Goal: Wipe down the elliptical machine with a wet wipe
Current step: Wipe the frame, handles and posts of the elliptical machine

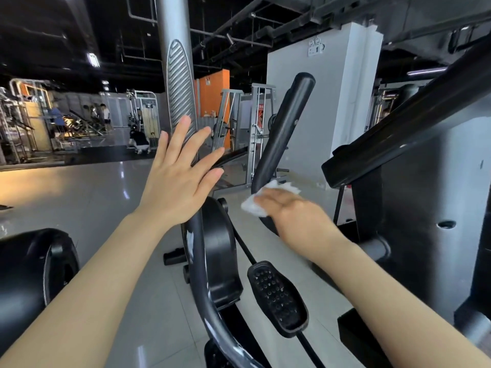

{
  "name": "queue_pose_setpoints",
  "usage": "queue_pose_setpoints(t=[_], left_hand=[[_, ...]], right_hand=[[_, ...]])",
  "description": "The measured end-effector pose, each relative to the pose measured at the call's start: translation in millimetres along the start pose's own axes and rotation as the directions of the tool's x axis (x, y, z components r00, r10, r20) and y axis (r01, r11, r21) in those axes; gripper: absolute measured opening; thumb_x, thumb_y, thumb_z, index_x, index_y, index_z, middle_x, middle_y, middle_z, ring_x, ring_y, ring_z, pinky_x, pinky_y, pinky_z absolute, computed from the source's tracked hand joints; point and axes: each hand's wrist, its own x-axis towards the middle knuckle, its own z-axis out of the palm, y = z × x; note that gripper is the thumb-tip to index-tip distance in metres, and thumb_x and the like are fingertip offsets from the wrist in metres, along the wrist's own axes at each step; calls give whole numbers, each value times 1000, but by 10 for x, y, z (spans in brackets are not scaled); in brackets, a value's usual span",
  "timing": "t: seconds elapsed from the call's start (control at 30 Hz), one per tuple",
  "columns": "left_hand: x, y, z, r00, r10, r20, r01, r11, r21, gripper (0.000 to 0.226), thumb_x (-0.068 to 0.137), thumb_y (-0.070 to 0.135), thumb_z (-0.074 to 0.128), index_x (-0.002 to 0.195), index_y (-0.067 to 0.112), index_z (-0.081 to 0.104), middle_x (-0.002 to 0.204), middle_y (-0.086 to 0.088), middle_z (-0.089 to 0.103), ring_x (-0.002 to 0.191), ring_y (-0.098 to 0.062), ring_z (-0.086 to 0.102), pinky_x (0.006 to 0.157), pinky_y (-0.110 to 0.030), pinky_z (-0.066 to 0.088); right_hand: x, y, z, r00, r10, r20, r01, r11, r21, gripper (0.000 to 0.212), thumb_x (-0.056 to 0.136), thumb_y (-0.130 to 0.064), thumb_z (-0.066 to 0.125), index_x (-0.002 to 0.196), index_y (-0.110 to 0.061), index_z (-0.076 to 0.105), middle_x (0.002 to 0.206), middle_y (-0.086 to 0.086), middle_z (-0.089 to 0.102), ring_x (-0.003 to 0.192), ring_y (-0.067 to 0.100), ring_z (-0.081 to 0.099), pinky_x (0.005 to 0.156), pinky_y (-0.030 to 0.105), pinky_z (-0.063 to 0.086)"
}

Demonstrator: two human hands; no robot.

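Observation:
The elliptical machine fills the middle of the head view: a black handlebar (285, 126) rising up and right, a black flywheel housing (218, 251), a studded black pedal (279, 298) and a grey upright post (175, 75). My right hand (295, 211) presses a crumpled white wet wipe (255, 203) against the lower end of the handlebar, palm down over the wipe. My left hand (178, 171) is raised in the air in front of the grey post, fingers straight and spread, holding nothing.
A second large machine with a black sloping rail (414, 123) and grey body stands close on the right. Another black housing (32, 272) sits at the lower left. Glossy grey floor (87, 197) stretches left; weight racks and people stand far back.

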Motion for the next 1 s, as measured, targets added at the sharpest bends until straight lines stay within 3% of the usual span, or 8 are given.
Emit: queue_pose_setpoints(t=[0.07,0.17,0.3,0.57,0.7,0.87,0.97,1.0], left_hand=[[-5,-9,-15,1000,11,7,-11,1000,5,61,105,47,15,134,16,58,152,-12,38,148,-31,2,118,-51,-2],[1,-22,-19,1000,21,8,-21,1000,16,60,105,47,15,135,15,57,152,-12,37,148,-31,2,118,-51,-3],[14,-23,-19,1000,20,4,-20,999,33,59,106,47,17,136,16,56,152,-13,38,148,-33,5,118,-54,0],[-13,21,6,1000,16,18,-18,996,84,53,106,44,26,136,14,57,151,-16,40,146,-40,12,118,-58,8],[-140,204,-30,996,-24,88,15,995,98,56,103,48,26,141,15,51,154,-14,36,148,-37,14,119,-55,3],[-352,786,1,987,-129,93,142,977,-159,48,101,35,32,141,13,49,152,-10,39,146,-25,26,122,-39,1],[-436,1101,100,972,-164,169,215,909,-357,48,102,34,28,141,13,49,151,-4,42,144,-13,26,122,-30,-1],[-459,1176,137,968,-155,196,224,888,-403,49,103,34,26,142,13,48,151,-2,41,144,-10,25,122,-28,-1]], right_hand=[[-7,-13,183,988,-129,85,138,985,-108,50,87,0,53,135,-15,48,159,7,24,144,18,28,90,32,50],[-213,216,283,952,-305,3,303,944,-135,49,50,-2,84,94,-20,72,129,1,63,119,11,60,59,21,55],[-556,570,228,898,-439,8,438,893,-101,55,51,11,74,99,-16,72,126,2,65,116,16,62,58,31,60],[-933,617,-112,950,-307,-50,307,952,-5,33,72,2,58,97,-14,73,112,5,71,99,19,70,67,36,60],[-340,313,49,973,-156,-170,161,987,17,47,60,12,73,101,-12,71,110,6,70,98,25,69,63,36,61],[-233,216,287,972,-233,5,233,972,3,50,83,8,54,129,-12,57,146,3,47,138,18,41,90,38,54],[-662,405,257,923,-380,-59,381,925,-7,41,74,6,49,104,-10,71,131,5,61,127,17,53,72,30,60],[-818,479,251,914,-401,-65,400,916,-22,39,72,6,51,100,-10,72,128,5,64,124,17,56,78,29,59]])
